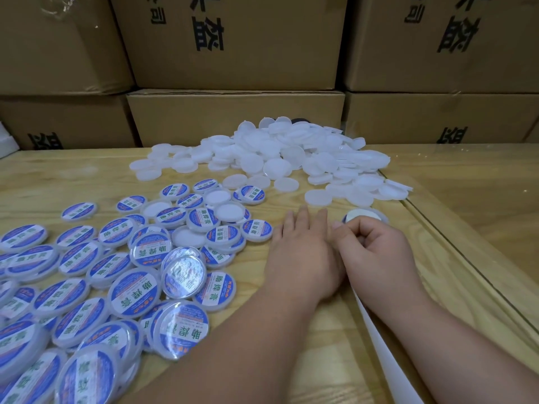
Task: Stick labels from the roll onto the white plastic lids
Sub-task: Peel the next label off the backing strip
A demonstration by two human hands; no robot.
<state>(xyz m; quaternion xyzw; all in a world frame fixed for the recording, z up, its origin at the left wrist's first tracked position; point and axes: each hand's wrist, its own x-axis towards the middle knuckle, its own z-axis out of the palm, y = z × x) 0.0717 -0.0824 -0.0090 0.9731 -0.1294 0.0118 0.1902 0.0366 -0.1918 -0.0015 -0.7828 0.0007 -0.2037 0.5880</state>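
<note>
A heap of plain white plastic lids (280,158) lies at the back middle of the wooden table (87,176). Lids with blue labels (137,287) spread over the left and front left. My left hand (300,252) rests flat on the table with straight fingers. Right beside it, my right hand (376,252) has its fingers curled and pinches the label strip at a lid (364,215) that shows a blue label edge under my fingertips. The white backing strip (382,348) runs from under my right hand toward the front edge.
Stacked brown cardboard boxes (233,118) with black print wall off the back of the table. A glass sheet edge (466,258) crosses the right side of the table. Bare wood lies in front of my forearms.
</note>
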